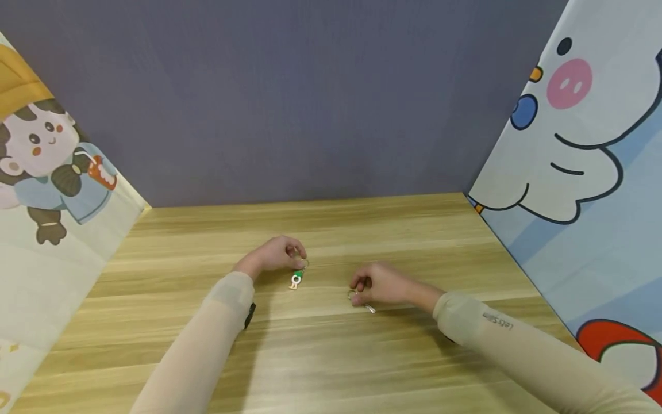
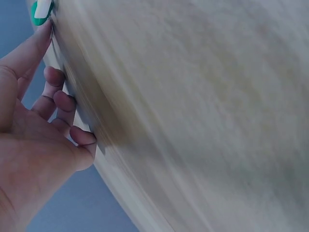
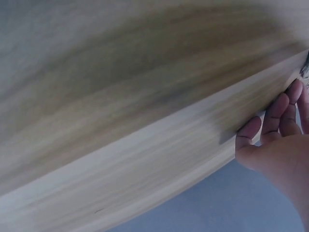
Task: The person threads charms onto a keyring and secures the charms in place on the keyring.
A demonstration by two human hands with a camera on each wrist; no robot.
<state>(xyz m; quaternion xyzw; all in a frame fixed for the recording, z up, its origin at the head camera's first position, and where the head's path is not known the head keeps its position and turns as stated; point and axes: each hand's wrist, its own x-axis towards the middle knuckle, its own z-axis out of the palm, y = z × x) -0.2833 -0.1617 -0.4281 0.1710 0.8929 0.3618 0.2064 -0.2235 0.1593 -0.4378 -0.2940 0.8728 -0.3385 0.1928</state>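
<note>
My left hand [image 1: 276,253] pinches a keychain by its metal ring, over the middle of the wooden table. The keychain's charm [image 1: 296,280], green, white and cream, hangs toward me from the ring. In the left wrist view, part of the green and white charm [image 2: 42,12] shows beyond the fingertips. To the right, my right hand [image 1: 385,283] grips a metal key ring [image 1: 351,295] between thumb and fingers. A small silver piece [image 1: 369,308], maybe a key, pokes out below that thumb. In the right wrist view the held thing is mostly out of frame.
The wooden table [image 1: 320,362] ends at a grey-blue wall [image 1: 310,103] at the back. Side panels with cartoon prints stand at the left [image 1: 77,241] and right [image 1: 610,270]. A dark band [image 1: 250,316] shows at my left sleeve.
</note>
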